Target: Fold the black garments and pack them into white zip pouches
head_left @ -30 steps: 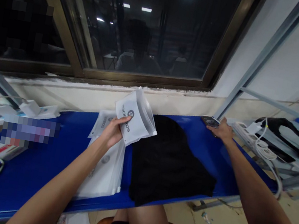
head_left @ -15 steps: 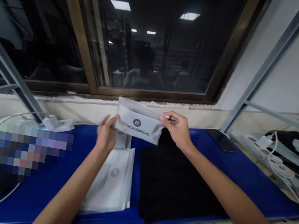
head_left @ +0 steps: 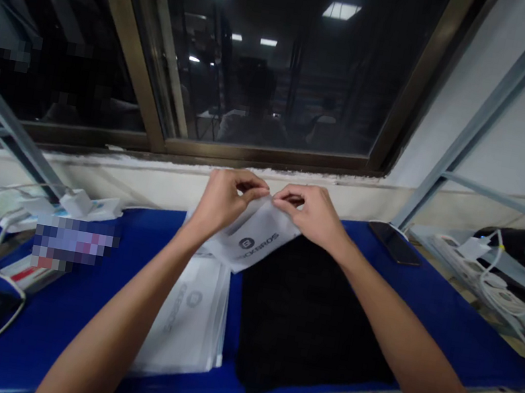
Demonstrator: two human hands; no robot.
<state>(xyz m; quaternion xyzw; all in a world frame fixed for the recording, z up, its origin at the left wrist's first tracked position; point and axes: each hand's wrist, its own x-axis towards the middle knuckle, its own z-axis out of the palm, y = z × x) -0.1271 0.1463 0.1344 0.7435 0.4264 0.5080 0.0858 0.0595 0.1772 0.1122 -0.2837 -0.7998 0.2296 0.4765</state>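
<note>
A white translucent zip bag (head_left: pixel 255 239) with a dark round logo and lettering hangs tilted between my hands, its print facing up. My left hand (head_left: pixel 229 201) pinches its upper edge with thumb and fingers. Close beside it, my right hand (head_left: pixel 313 212) pinches the same edge, the fingertips of both hands almost meeting. Below my left forearm lies a stack of similar bags (head_left: pixel 189 318) with sliders at the lower right. A folded black cloth (head_left: pixel 306 324) lies flat under my right hand and forearm.
The blue table (head_left: pixel 88 301) stands against a window wall. A phone (head_left: pixel 394 243) lies at the back right. White cables and a power strip (head_left: pixel 99 209) are at the left; another power strip (head_left: pixel 495 279) is at the right, by a metal post (head_left: pixel 476 125).
The bag has been turned, so its lettering now runs slanted. My left hand has moved right and up to its edge, close to my right hand. The view has shifted slightly.
</note>
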